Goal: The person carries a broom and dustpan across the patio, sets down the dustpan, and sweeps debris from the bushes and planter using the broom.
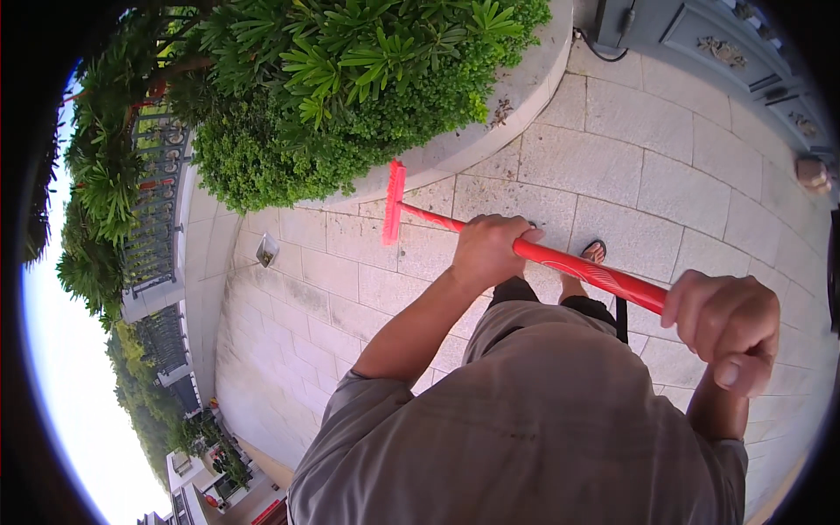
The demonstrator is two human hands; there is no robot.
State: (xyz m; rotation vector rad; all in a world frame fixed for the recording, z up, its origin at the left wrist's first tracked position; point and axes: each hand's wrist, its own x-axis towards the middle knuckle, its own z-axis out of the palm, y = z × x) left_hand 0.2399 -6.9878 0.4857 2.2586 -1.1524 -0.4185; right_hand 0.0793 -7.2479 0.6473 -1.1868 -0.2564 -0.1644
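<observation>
A long red broom [595, 273] slants across in front of my body. My left hand [494, 248] is wrapped round its shaft below the thicker printed section. Toward the right, my right hand [726, 328] closes round the top end of the handle, fingers curled and thumb folded beside them. The red broom head [394, 203] with its bristles is at the far left end of the shaft, over the paving beside the planter's curb. Whether the bristles touch the ground I cannot tell.
Dense green shrubs [350, 96] fill a planter with a pale curved stone curb [525, 109]. A small grey dustpan-like thing [267, 250] lies on the paving [612, 175] at left. A grey metal gate [726, 44] stands far right. My sandaled foot [594, 252] shows below the handle.
</observation>
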